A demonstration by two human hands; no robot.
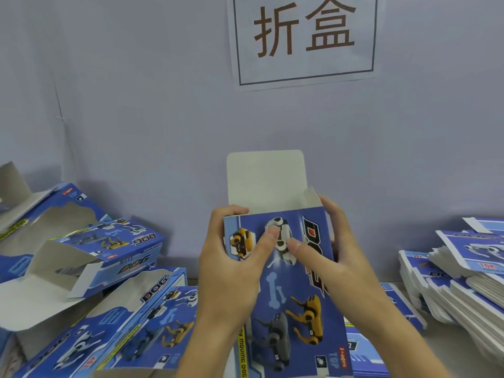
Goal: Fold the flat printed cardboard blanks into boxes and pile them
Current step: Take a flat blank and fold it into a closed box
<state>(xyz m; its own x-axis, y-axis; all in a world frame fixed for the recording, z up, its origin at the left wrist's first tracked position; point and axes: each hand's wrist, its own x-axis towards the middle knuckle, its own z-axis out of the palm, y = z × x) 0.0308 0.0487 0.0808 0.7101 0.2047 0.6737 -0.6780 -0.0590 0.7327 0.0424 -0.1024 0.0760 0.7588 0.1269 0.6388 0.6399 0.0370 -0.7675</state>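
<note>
I hold a blue printed box (294, 301) with toy-dog pictures upright in front of me. Its grey top flap (267, 178) stands open at the far end, with a small side flap at the right. My left hand (231, 271) grips the box's left edge, thumb on the printed face. My right hand (332, 257) grips the right edge, thumb also on the face. The two thumbs nearly meet over the white dog picture. A pile of folded boxes (90, 271) lies at the left. A stack of flat blanks (461, 285) lies at the right.
A pale wall stands close behind, with a paper sign (305, 39) bearing two large characters. More flat blanks (368, 356) lie on the table under the held box. A strip of bare table (436, 339) shows at the lower right.
</note>
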